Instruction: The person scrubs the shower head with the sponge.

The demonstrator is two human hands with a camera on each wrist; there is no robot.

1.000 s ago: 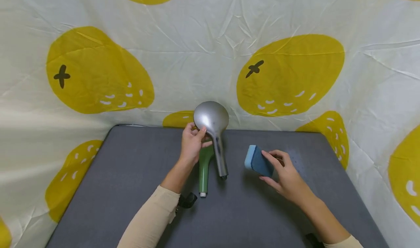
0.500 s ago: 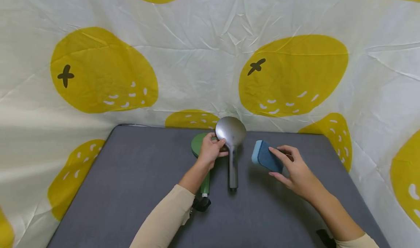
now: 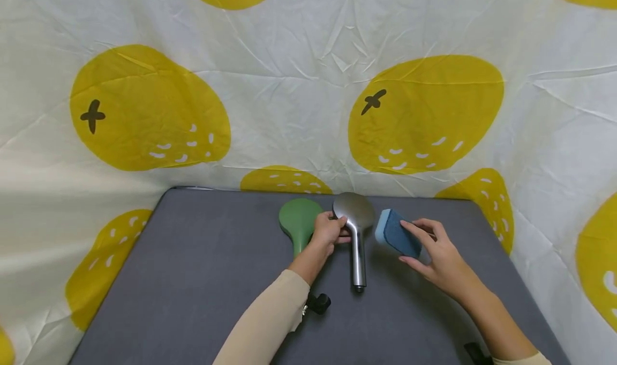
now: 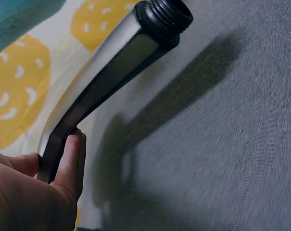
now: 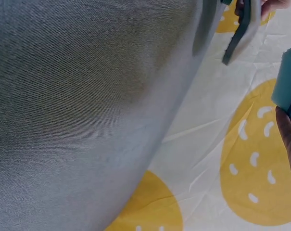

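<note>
My left hand (image 3: 329,231) pinches a silver shower head (image 3: 354,210) near its neck, thumb on top and fingers beneath. Its handle points toward me, and in the left wrist view the black threaded end (image 4: 164,19) stands off the table above its own shadow. To the left lies a green shower head (image 3: 300,220) on the table, its handle partly hidden behind my left wrist. My right hand (image 3: 441,260) holds a blue sponge (image 3: 401,235) between thumb and fingers, just right of the silver shower head. One layer of the sponge is lighter blue.
A dark grey table (image 3: 202,279) spreads under both hands. Behind and beside it hangs a white cloth (image 3: 289,113) with large yellow fruit prints. Black straps (image 3: 319,303) sit at the wrists.
My left hand has carried the silver shower head to the right and down toward the table, uncovering the green shower head's round face. The right hand with the sponge has shifted slightly right.
</note>
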